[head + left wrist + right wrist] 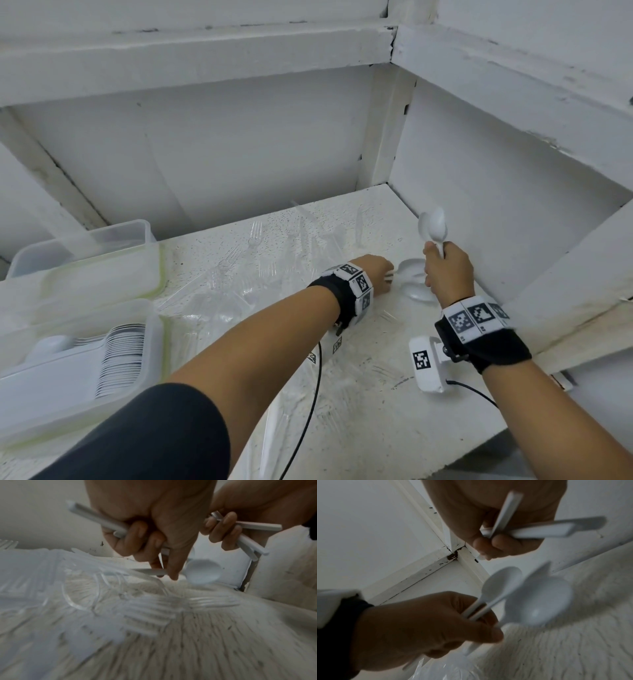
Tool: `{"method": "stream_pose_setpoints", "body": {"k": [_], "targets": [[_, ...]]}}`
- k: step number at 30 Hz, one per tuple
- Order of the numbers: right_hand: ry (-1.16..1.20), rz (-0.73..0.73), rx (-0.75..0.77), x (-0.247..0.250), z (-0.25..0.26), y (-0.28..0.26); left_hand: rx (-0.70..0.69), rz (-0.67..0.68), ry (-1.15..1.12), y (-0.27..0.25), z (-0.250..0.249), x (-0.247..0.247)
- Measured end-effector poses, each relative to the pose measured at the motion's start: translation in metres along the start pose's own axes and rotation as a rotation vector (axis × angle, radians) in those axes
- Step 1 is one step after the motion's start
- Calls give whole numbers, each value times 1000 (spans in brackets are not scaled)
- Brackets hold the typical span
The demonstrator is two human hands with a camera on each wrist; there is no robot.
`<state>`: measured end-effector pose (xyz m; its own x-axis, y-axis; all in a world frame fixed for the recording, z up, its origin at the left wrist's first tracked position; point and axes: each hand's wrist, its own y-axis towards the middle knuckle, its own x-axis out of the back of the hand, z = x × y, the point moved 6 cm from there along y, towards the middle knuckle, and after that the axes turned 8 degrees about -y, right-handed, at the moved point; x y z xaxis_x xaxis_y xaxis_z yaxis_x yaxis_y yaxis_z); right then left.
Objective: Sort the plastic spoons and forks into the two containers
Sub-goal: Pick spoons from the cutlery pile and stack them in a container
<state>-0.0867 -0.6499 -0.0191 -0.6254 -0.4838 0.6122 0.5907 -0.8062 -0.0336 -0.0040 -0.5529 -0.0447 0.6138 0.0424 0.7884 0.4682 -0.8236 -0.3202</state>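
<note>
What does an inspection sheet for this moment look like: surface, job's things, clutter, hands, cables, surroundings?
Surface: white speckled shelf, scuffed.
Job's things: clear forks scattered mid-shelf; white spoons lying between the hands; near container at the left holds a row of stacked white spoons; far container behind it, contents unclear.
Clutter: clear plastic bag under the forks.
Hands: left hand grips several white spoon handles; right hand holds upright spoons.
Cables: black cable runs from the left wrist; another from the right wrist camera.
Surroundings: white walls and beams, paint chipped at the corner.
</note>
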Motion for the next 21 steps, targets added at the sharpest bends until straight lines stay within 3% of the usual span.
{"method": "stream_pose_setpoints", "body": {"k": [6, 10, 16, 21], "targets": [[55, -122, 154, 15, 45, -12, 89, -332, -578, -11, 17, 46], [157, -128, 210, 13, 78, -22, 65, -483, -777, -36, 22, 79], [248, -41, 275, -7, 110, -39, 82, -473, -1080, -89, 44, 93], [266, 183, 403, -41, 134, -65, 127, -468, -1087, -135, 66, 80]]}}
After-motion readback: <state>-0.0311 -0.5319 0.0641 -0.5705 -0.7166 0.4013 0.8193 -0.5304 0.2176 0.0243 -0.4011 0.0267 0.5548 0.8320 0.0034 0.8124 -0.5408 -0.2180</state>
